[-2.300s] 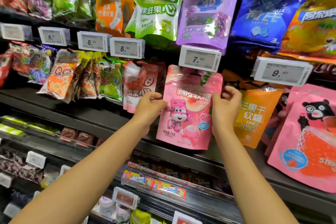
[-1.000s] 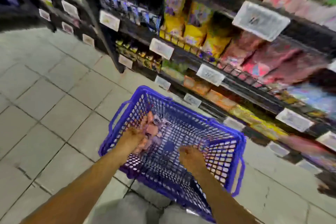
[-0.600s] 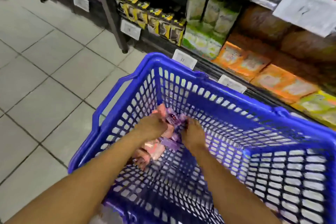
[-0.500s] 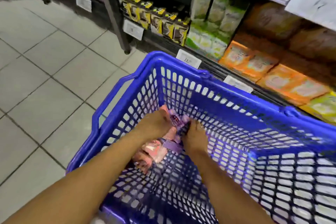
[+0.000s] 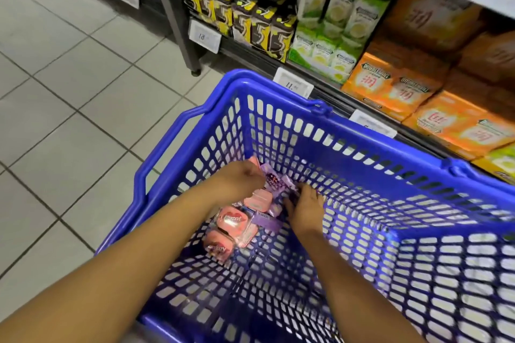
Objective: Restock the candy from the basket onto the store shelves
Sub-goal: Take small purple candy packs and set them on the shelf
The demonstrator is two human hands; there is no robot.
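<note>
Down in the basket [image 5: 292,131], near its left wall, both hands are now among the loose candy, where 2.3 s ago they were holding a big pink pouch up at a peg on the shelves; that pouch is out of the hands and out of view, so I judge it hung and a fresh pick-up begun. Over the last half second little shifts: the hands sit on the same heap, only drawn a touch closer. The left hand [image 5: 237,181] lies over the far end of the heap with its fingers curled down onto a purple pack [image 5: 274,182], seemingly gripping it, though the tips are hidden. The right hand [image 5: 305,207] sits at the heap's right edge, fingers bent down against the purple packs and the basket floor; whether they pinch anything I cannot tell. By count: one basket, two hands, about three pink packs [image 5: 232,220] stacked toward the near end of the heap, and some two or three purple ones, partly covered and blurred, so that number is unsure. The rest of the basket floor shows only mesh. Beyond the basket's far rim the bottom shelf [image 5: 328,92] carries black-and-yellow boxes [image 5: 262,25], green boxes [image 5: 331,44] and orange bags [image 5: 390,86], with three price tags [image 5: 292,85] legible along its edge. These small packs look like the last stock to place.
</note>
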